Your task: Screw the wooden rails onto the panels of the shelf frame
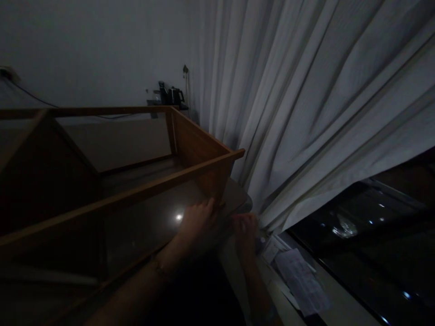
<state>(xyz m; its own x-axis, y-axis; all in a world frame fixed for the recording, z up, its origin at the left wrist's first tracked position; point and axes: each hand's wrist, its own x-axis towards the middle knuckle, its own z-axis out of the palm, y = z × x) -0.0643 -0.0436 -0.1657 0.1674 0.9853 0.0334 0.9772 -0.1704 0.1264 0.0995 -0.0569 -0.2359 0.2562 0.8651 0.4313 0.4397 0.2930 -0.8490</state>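
Wooden frame (190, 149): flat brown boards, square edges, lying on its side across a glossy floor, filling the left half. Left hand (199, 217) flat at the base of its near end panel, fingers spread, touching wood. Right hand (245, 228) just beside, low near the same corner; too dark to tell its finger state. One pleated white curtain (306, 113) hangs right. Several printed paper sheets (299, 280) lie below it. One black kettle (175, 96) far back.

The wooden cabinet frame (200, 149) is warm reddish-brown. The pleated curtain (306, 104) is plain off-white, the wall (95, 45) pale grey. The kettle (176, 96) is black. The printed paper sheets (299, 276) are white with dark text.
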